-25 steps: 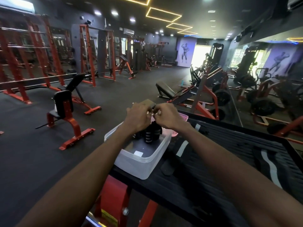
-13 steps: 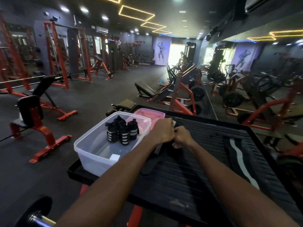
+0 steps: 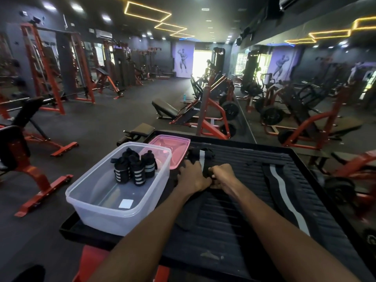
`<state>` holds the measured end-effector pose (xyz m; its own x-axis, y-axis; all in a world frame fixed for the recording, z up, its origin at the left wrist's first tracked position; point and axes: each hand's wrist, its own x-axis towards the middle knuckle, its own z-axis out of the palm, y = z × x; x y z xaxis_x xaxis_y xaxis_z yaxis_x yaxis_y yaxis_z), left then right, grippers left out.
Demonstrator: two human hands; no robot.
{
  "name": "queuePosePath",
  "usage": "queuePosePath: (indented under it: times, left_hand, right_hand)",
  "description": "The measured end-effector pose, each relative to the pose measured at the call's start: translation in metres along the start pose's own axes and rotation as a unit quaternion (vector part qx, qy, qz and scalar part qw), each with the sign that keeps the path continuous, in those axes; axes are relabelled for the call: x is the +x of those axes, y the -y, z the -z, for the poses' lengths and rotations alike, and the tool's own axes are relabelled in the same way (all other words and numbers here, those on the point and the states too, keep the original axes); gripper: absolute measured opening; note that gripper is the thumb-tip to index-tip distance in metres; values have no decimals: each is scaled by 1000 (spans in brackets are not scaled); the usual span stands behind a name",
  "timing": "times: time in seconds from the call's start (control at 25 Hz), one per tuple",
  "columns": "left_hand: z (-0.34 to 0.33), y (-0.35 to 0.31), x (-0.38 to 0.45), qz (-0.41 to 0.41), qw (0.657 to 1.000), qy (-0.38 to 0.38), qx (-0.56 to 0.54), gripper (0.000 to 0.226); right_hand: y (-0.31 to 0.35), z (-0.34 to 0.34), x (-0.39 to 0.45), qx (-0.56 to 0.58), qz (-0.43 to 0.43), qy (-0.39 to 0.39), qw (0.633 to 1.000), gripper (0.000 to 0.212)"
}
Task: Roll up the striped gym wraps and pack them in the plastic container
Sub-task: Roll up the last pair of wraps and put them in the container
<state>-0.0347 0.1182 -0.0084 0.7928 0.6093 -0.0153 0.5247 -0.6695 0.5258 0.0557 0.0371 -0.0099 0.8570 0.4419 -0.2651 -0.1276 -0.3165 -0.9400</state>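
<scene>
The head view shows a black ribbed platform [image 3: 234, 216] with a clear plastic container [image 3: 114, 200] at its near-left corner. Three rolled wraps [image 3: 134, 168] stand upright in the container's far end, touching one another. A pink lid [image 3: 173, 147] lies just beyond the container, partly behind its far wall.

Both hands work side by side at the middle of the platform on a flat wrap [image 3: 201, 159], whose grey stripe runs away from them toward the far edge. The left hand [image 3: 192, 177] presses on the wrap with its fingers reaching forward over the fabric. The right hand [image 3: 222, 176] has its fingers curled over the near end of the wrap, seemingly pinching it; whether a first turn is already made is hidden under the knuckles.

Another unrolled wrap [image 3: 284, 198] lies well to the right, its stripe running from far to near.

The step in hand looks like starting the roll. To do it well, keep the first fold tight and square to the strip's edges, hold tension with the left hand as the right turns the coil, and keep the edges flush so the finished roll stands upright beside the three in the container.
</scene>
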Motion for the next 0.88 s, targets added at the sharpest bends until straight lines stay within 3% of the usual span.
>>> queuePosePath:
  times: [0.24, 0.32, 0.4, 0.52, 0.72, 0.88]
  left_hand:
    - [-8, -38, -10, -14, 992, 48, -112, 71]
    - [-13, -42, -12, -21, 981, 64, -183, 57]
    - [-15, -42, -13, 3, 959, 72, -272, 35]
    - [-23, -38, -9, 49, 931, 72, -355, 22]
    - [-41, -54, -3, 92, 860, 100, -492, 19]
    - [-49, -78, 0, 87, 875, 87, -469, 9]
  right_hand:
    - [4, 40, -10, 20, -26, -1, 999, 13]
    - [2, 54, -14, 21, -31, -22, 999, 12]
    - [-2, 65, -19, 25, -30, -33, 999, 17]
    - [-11, 82, -30, 39, -36, -42, 998, 29]
    - [-19, 106, -51, 56, -55, -35, 996, 20]
    - [-13, 122, -55, 34, -46, -7, 998, 11]
